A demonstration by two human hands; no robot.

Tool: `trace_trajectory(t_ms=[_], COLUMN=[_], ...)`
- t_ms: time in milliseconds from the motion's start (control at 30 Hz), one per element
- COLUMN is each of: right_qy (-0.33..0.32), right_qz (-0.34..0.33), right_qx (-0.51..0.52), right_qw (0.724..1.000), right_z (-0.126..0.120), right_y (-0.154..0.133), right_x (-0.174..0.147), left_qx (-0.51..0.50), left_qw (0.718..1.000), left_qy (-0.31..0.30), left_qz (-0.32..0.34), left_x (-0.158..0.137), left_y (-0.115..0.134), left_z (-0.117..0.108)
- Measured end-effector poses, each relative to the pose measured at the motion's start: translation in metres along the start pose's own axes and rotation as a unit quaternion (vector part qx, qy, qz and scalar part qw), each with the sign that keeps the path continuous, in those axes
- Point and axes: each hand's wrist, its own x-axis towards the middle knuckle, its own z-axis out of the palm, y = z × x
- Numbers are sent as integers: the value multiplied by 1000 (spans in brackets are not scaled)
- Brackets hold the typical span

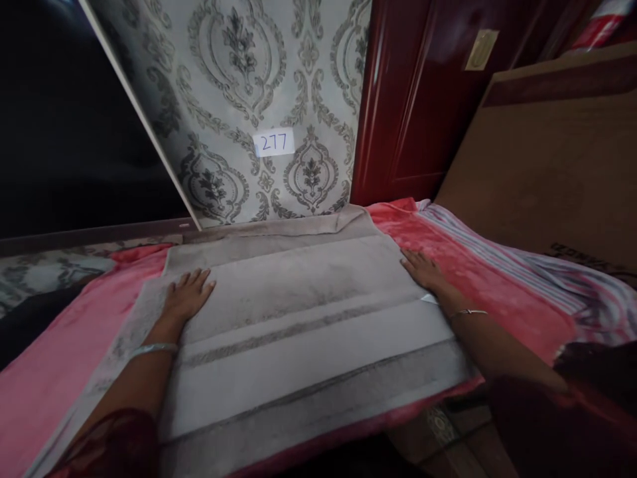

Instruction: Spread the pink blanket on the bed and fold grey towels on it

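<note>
A grey and cream striped cloth [308, 285] is spread out in front of me, its far edge folded or rumpled near the wall. My left hand [190, 293] lies flat on its left part, fingers spread. On the right side my right hand [421, 269] rests at the cloth's edge with fingers stretched out. A small white tag [428, 299] shows beside my right wrist. Beneath the cloth lies a pink-red plush blanket [478, 282], which sticks out on both sides and along the near edge.
A black screen [84, 126] stands at the left. Patterned wallpaper [239, 86] with a paper label [274, 142] reading 277 is behind. At the right are a dark red door panel [398, 99], a large cardboard box [552, 159] and a striped cloth [502, 249].
</note>
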Motion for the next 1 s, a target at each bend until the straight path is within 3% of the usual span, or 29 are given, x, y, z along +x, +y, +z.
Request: trace_trajectory(t_ms=[133,233,367,433,600,700,767,833,900,1000], right_qy=[7,22,25,17,-12,23,59,52,8,-56], right_qz=[5,8,-1,-5,4,14,-50,-180,-327,-502], right_qx=[27,52,62,68,78,49,27,25,32,27], right_qw=[1000,998,998,998,997,998,997,982,944,863], right_z=[6,12,14,12,-3,-12,-12,-5,7,23], right_y=[2,5,8,8,3,-23,-58,-104,-154,-211], right_x=[-4,-2,-1,-5,-14,-19,-28,-45,-68,-99], left_qx=[28,1,-40,-54,-78,-86,-91,-91,-88,-78], left_qw=[998,999,985,974,977,976,977,977,977,978], left_qy=[-32,-29,8,14,26,27,27,24,19,19], left_qz=[-52,-13,170,219,199,197,193,191,192,194], left_x=[-16,-41,-83,-100,-113,-113,-113,-114,-116,-120], left_y=[25,51,85,95,101,102,103,104,104,105], left_z=[-24,-32,-16,-4,9,7,6,5,4,3])
